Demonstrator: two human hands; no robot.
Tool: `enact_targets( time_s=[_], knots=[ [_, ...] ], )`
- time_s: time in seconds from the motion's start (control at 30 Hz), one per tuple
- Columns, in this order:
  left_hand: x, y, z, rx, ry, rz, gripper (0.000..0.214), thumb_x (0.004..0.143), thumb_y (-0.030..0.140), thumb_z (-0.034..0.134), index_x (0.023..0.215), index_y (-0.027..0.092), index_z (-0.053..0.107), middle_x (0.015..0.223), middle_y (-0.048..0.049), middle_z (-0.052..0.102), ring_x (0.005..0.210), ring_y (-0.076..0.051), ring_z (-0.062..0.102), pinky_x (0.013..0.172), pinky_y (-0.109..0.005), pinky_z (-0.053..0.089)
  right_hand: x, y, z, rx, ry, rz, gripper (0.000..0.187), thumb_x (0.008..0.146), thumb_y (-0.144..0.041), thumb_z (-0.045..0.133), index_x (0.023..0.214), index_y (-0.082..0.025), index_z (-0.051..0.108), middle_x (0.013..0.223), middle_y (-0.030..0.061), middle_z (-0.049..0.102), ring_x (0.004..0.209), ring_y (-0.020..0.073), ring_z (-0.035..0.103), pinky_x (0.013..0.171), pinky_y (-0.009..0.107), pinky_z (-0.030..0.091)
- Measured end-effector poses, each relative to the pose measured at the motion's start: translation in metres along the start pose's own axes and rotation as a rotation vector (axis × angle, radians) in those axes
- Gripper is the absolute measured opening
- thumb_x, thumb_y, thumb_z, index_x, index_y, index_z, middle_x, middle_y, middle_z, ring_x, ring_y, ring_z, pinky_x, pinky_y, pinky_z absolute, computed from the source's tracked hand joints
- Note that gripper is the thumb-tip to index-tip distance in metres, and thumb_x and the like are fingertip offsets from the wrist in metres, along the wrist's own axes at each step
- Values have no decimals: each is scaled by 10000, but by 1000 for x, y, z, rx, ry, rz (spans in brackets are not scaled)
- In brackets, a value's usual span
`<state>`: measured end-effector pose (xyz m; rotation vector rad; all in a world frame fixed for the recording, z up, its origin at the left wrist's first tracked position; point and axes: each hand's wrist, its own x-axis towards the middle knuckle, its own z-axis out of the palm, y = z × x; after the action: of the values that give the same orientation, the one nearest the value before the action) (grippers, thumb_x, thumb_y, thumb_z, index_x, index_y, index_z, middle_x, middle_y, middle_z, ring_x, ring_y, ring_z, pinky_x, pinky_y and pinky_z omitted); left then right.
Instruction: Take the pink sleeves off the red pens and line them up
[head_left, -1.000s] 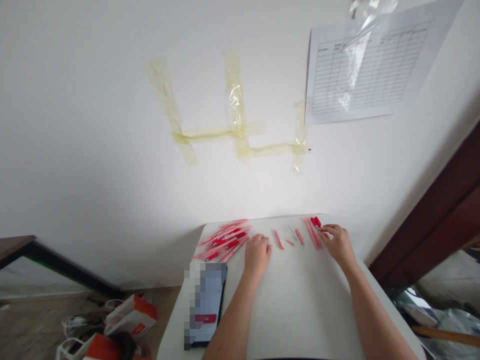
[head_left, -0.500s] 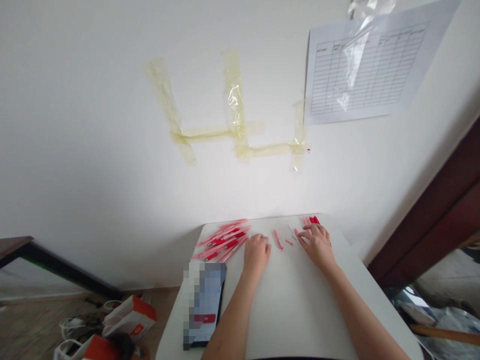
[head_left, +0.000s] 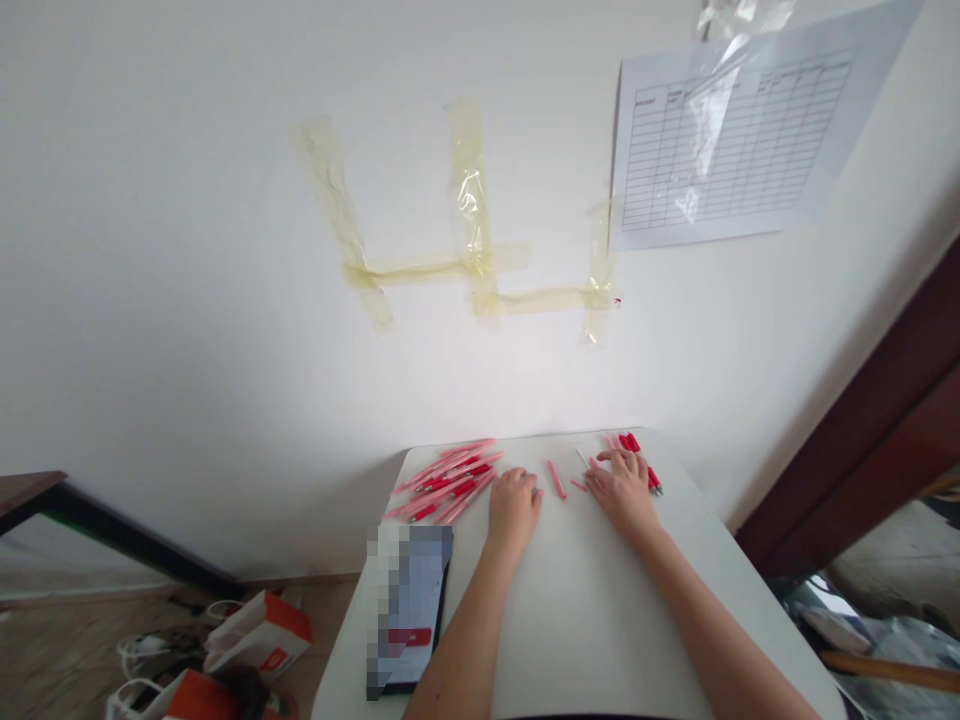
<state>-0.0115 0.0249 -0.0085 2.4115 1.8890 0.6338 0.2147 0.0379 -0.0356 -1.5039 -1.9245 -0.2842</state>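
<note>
My left hand (head_left: 514, 505) rests palm down on the white table (head_left: 585, 600), fingers loosely bent and holding nothing, just right of a pile of red and pink pens (head_left: 448, 478). My right hand (head_left: 621, 490) lies flat with fingers stretched over loose pen parts near the table's far edge. A pink barrel (head_left: 556, 478) and a small red piece (head_left: 577, 485) lie between the two hands. A few red pens (head_left: 637, 447) show beyond the right hand's fingers, partly hidden by it.
A phone (head_left: 409, 610) lies at the table's left edge. The table stands against a white wall with yellowed tape strips (head_left: 472, 230) and a printed sheet (head_left: 731, 140). Orange-and-white boxes (head_left: 259, 635) sit on the floor at left, with a dark wooden frame (head_left: 885, 420) at right.
My right hand has slid left from the red pens at the far right toward the loose parts in the middle. My left hand has stayed put.
</note>
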Motion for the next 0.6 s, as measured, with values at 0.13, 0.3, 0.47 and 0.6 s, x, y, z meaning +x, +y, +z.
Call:
enact_targets(
  time_s=[0.13,0.3,0.47,0.6],
  knots=[
    [0,-1,0,7,5,6,234,906,264,596,1109,220,702,1197,-79,677,1139,-245,605,1054,-429,454,2,-5,-3,-40,-9,12,123,897,-302,641,858,-287,757,1160,69,633,1202,303,460,1098,580,331],
    [1,-2,3,10,25,19,228,901,260,608,1105,228,704,1186,-78,682,1140,-254,611,1057,-451,461,3,-5,-2,-76,-24,9,144,899,-297,640,812,-274,753,1147,66,643,1187,306,478,1107,582,330],
    [1,-4,7,-13,68,27,216,883,235,633,1080,218,719,1165,-94,687,1118,-269,623,1033,-480,489,3,-6,-2,-100,21,-4,167,914,-247,609,815,-253,744,1138,69,647,1199,311,481,1115,594,331],
    [2,-3,7,-97,174,63,250,860,204,668,1103,210,727,1194,-111,669,1143,-278,607,1042,-500,498,1,-5,-5,-32,102,1,163,943,-289,589,907,-262,746,1175,73,638,1238,321,462,1066,583,391]
  ],
)
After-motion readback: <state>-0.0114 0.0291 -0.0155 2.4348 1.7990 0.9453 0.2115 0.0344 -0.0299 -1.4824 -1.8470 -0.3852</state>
